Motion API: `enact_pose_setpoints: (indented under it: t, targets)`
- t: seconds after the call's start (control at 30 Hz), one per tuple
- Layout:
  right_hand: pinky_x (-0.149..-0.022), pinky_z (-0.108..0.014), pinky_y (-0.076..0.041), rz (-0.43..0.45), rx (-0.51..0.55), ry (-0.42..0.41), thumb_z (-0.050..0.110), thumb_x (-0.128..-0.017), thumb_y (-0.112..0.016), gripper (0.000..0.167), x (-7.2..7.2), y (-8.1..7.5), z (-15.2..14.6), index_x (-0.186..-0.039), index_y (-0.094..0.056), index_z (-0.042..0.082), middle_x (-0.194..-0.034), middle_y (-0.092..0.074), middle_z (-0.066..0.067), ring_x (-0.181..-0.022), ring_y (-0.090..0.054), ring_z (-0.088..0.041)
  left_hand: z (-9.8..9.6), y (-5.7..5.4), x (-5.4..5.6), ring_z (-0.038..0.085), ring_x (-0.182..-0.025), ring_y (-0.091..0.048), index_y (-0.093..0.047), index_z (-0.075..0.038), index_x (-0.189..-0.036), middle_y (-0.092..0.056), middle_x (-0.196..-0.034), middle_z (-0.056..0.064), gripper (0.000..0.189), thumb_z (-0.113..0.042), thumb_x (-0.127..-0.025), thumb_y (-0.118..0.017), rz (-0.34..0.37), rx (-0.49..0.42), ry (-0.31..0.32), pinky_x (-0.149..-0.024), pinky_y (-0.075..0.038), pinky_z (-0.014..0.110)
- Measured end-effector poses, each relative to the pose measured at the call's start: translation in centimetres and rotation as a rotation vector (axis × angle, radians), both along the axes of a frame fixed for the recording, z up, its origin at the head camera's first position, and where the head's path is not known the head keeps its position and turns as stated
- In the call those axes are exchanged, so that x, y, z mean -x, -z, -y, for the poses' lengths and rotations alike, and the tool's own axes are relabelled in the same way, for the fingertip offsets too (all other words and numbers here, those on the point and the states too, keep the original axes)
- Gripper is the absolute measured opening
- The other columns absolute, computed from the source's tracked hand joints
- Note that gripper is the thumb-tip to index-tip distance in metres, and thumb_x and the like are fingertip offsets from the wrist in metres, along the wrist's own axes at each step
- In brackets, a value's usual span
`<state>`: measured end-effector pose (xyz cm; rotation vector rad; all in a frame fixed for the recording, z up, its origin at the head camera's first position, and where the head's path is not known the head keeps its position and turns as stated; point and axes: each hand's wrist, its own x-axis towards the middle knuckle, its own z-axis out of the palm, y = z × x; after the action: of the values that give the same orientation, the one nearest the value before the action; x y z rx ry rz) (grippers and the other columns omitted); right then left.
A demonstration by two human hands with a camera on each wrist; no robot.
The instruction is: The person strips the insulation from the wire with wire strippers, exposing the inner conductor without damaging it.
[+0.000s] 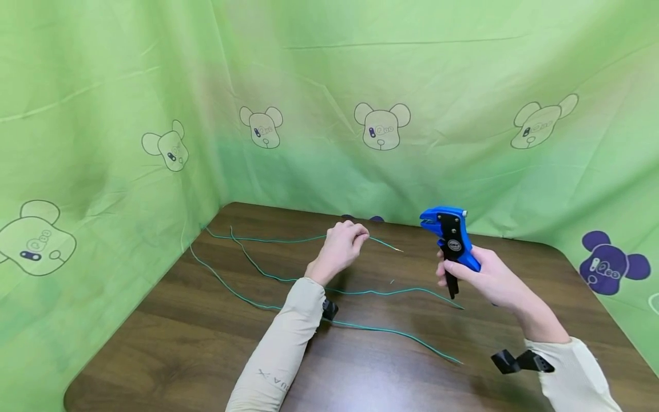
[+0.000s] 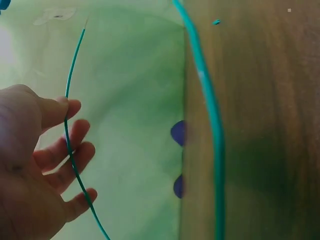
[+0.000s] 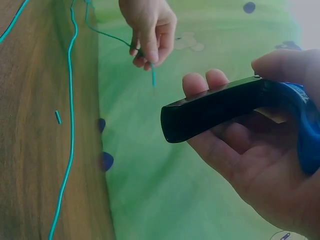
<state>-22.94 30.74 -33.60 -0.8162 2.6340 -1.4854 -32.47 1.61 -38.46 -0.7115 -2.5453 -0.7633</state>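
Note:
Between thumb and index finger, my left hand (image 1: 338,247) pinches a thin green wire (image 1: 383,242) near one end. That end points right, and a short bare tip (image 2: 86,22) shows in the left wrist view. The wire's other part trails left over the table. My right hand (image 1: 496,279) holds a blue and black wire stripper (image 1: 453,236) upright, its jaws at the top facing left toward the wire end and apart from it. The right wrist view shows its black handle (image 3: 215,109) across the fingers.
Two more green wires lie across the brown table (image 1: 180,343): a middle one (image 1: 401,292) and a nearer one (image 1: 381,329), partly hidden by my left arm. A small green insulation offcut (image 3: 58,117) lies beside the middle wire. Green cloth (image 1: 329,68) stands behind and at the sides.

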Motion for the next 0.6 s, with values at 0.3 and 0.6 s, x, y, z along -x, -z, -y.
enact_pose_setpoints:
  t: [0.3,0.6]
  targets:
    - [-0.075,-0.028,-0.058,-0.006,-0.009,0.007,0.01,-0.102,-0.049,0.019,0.0,0.1,0.0,-0.115,-0.051,-0.004,-0.089,-0.069,-0.017,-0.077,-0.072,-0.027,-0.7,0.6,-0.6,0.023,-0.105,-0.054,-0.07,-0.02,-0.108,-0.065,-0.108,0.0,0.018,-0.027,-0.1,-0.056,0.058,0.061,-0.034,-0.095,-0.042,0.042]
    - [-0.075,-0.028,-0.058,-0.004,-0.007,0.0,0.01,-0.103,-0.049,0.019,0.4,0.4,-0.5,-0.115,-0.051,-0.005,-0.09,-0.068,-0.022,-0.077,-0.072,-0.028,-2.6,0.0,-1.9,0.022,-0.104,-0.055,-0.069,-0.024,-0.109,-0.064,-0.109,-0.003,0.019,-0.031,-0.1,-0.054,0.056,0.116,0.073,-0.087,-0.045,0.036]
